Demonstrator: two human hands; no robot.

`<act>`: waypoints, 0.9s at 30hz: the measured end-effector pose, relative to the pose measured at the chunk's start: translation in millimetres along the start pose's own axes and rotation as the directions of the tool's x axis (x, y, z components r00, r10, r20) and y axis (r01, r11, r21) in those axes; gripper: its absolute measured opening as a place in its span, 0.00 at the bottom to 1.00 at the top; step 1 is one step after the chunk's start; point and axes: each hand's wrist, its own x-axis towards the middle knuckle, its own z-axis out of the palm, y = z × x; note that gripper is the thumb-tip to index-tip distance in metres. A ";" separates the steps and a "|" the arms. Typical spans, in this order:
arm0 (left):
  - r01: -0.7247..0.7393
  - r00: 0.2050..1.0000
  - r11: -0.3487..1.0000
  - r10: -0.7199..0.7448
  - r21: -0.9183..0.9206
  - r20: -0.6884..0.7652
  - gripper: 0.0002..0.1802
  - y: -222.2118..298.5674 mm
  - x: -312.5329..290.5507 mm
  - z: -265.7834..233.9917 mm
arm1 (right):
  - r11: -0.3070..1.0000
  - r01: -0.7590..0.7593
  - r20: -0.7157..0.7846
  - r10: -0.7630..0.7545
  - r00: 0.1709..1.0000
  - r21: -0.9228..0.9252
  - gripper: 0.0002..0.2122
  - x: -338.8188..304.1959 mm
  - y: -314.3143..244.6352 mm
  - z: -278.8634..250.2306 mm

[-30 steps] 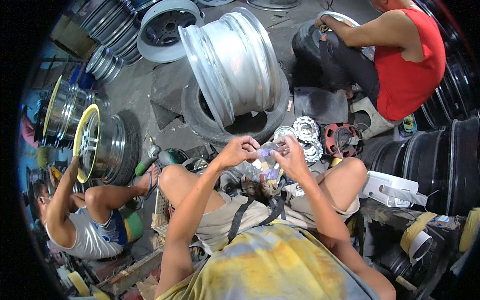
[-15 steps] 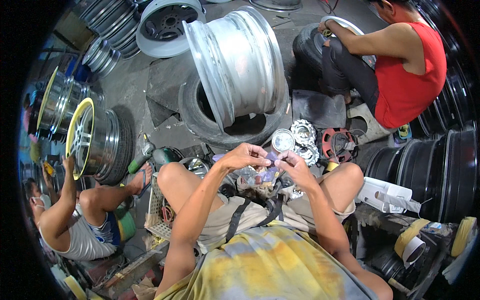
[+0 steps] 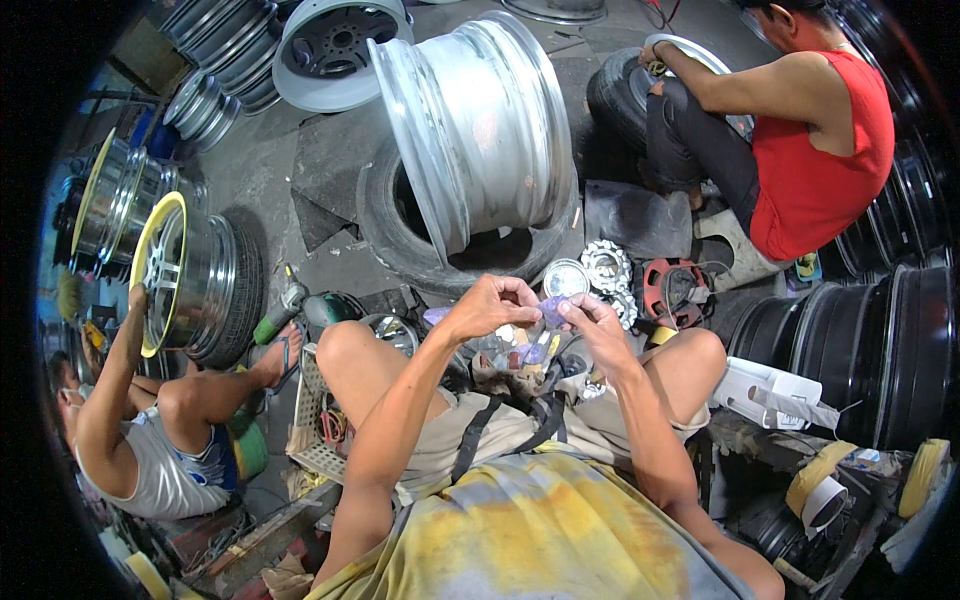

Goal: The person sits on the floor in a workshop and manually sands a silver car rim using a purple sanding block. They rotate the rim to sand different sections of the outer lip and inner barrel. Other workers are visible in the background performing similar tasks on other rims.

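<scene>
Between my knees, both hands pinch a small purple piece [image 3: 551,311] that looks like sandpaper or thin sheet; its exact kind is hard to make out. My left hand [image 3: 493,308] grips its left edge with thumb and fingers. On the opposite edge, my right hand [image 3: 592,322] is closed with thumb and fingertips. Below them lies a heap of small scraps [image 3: 522,352], some of them purple. Just beyond my hands a large silver wheel rim [image 3: 480,130] rests tilted on a black tyre [image 3: 400,245].
Round metal caps [image 3: 606,265] and a red reel-like disc [image 3: 675,292] lie ahead of my right knee. A green angle grinder [image 3: 275,322] is by my left knee. A person in red [image 3: 825,150] sits far right; another person [image 3: 140,440] works at a yellow-edged wheel [image 3: 160,275] on the left.
My hands have shifted slightly, and more of the purple piece shows between my fingertips. The person on the left has moved an arm and leaned a little.
</scene>
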 end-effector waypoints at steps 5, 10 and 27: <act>-0.066 0.997 0.998 0.067 0.010 -0.044 0.06 5.1 -0.4 4.3 | 0.985 0.101 -0.061 -0.111 0.992 -0.139 0.08 2.4 1.6 0.3; -0.102 0.992 0.994 0.098 -0.049 -0.084 0.10 6.9 -0.2 8.5 | 0.982 0.103 -0.063 -0.114 0.991 -0.161 0.08 -0.6 1.3 3.0; 0.225 0.892 0.591 0.196 0.775 -0.408 0.07 -33.4 -1.9 -24.4 | -0.170 0.204 0.178 0.156 0.972 -0.964 0.16 79.9 283.1 -43.5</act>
